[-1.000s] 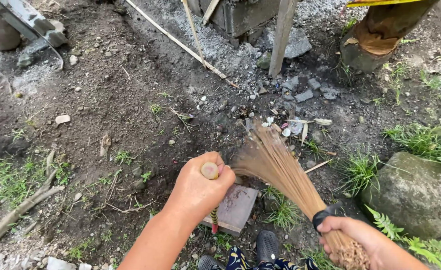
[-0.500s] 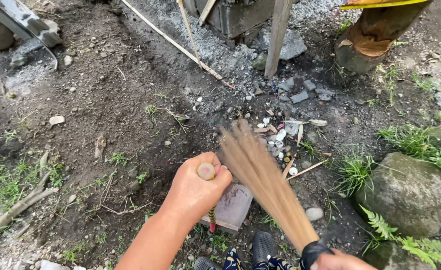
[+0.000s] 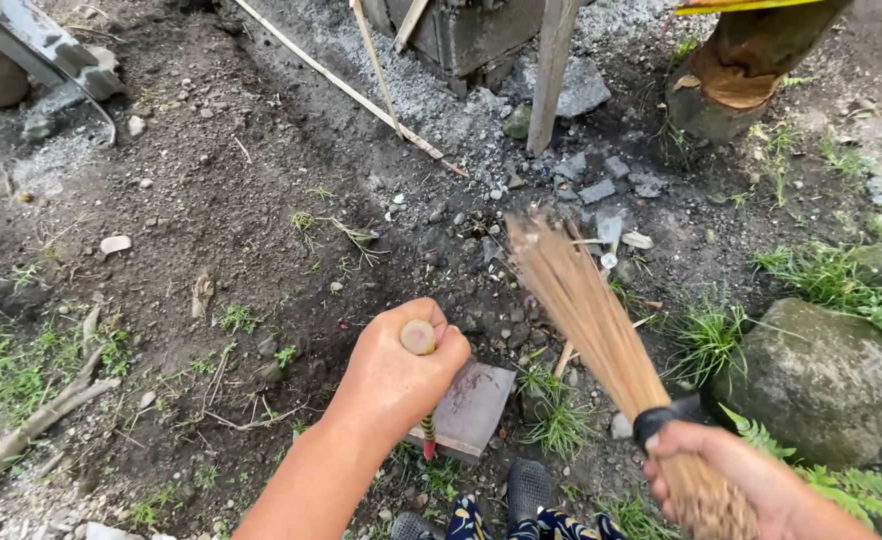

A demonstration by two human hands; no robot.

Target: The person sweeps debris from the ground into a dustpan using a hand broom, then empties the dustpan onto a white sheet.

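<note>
clearly, the right hand point(image 3: 721, 470) clenched a stick broom point(image 3: 586, 305), bristle tips near pebbles point(image 3: 601, 190) on dirt. the left hand point(image 3: 396, 375) gripped the dustpan handle point(image 3: 419, 340), its pan point(image 3: 471, 405) flat on soil. risk: a hard stroke could have flung debris past the pan, since the bristles stood well apart from it.

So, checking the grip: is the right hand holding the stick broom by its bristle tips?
No, the right hand grips the stick broom near its bound end.
</note>
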